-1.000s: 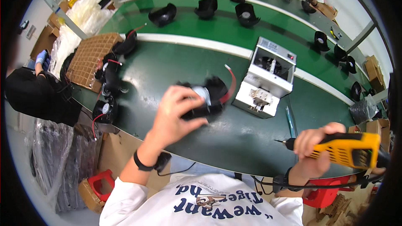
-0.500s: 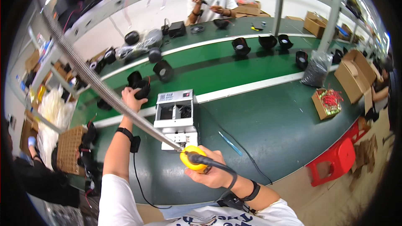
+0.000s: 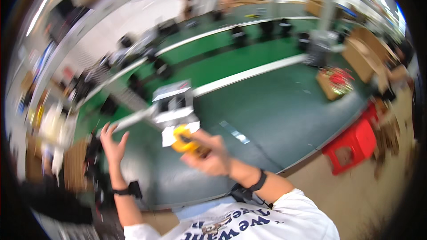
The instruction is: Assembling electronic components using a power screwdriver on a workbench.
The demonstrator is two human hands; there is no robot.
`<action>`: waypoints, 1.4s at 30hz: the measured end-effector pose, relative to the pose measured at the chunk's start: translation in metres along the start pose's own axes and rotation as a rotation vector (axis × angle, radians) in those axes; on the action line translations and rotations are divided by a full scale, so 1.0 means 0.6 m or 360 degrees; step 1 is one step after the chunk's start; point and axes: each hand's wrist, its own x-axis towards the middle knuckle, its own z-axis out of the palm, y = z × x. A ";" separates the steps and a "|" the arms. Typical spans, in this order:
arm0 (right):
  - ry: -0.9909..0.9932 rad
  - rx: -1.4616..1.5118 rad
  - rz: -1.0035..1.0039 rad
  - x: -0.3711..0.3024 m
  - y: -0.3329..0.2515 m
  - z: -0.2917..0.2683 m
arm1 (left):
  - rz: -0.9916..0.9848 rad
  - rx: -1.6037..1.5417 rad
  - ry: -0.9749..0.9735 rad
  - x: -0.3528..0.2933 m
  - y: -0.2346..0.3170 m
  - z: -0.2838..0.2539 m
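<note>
My left hand (image 3: 114, 146) is raised over the near left of the table, fingers spread, with nothing in it. My right hand (image 3: 209, 153) is wrapped round a yellow corded hand tool (image 3: 181, 138), which hangs from a long coiled spring (image 3: 126, 98) and is blurred; its exact kind is hard to make out. Just beyond the tool stands a small grey-white machine (image 3: 173, 102) with an open-topped box shape. Black curved housings (image 3: 162, 68) lie on the green belt (image 3: 209, 69) past the machine.
A blue strip-like tool (image 3: 235, 133) and a cable lie on the table right of the machine. Farther right are a small box of red wires (image 3: 334, 83), a grey plastic bag (image 3: 318, 53) and an open carton (image 3: 367, 55). A red stool (image 3: 349, 146) stands by the edge. Across sits another person (image 3: 207, 0).
My left hand has let go of the black housing on the belt and drawn back toward me, opening. The right hand still holds the yellow tool. The whole view has shifted and blurred.
</note>
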 end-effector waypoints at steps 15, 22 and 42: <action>0.0109 0.0349 0.0146 -0.037 0.028 0.013 | -0.1021 0.0609 -0.0005 -0.224 -0.139 -0.244; 0.0275 0.0350 0.0243 -0.042 0.022 0.019 | -0.1072 0.0316 -0.0734 -0.152 -0.208 -0.289; 0.0250 0.0339 0.0266 -0.040 0.027 0.007 | -0.1068 0.0226 -0.0482 -0.311 -0.073 -0.272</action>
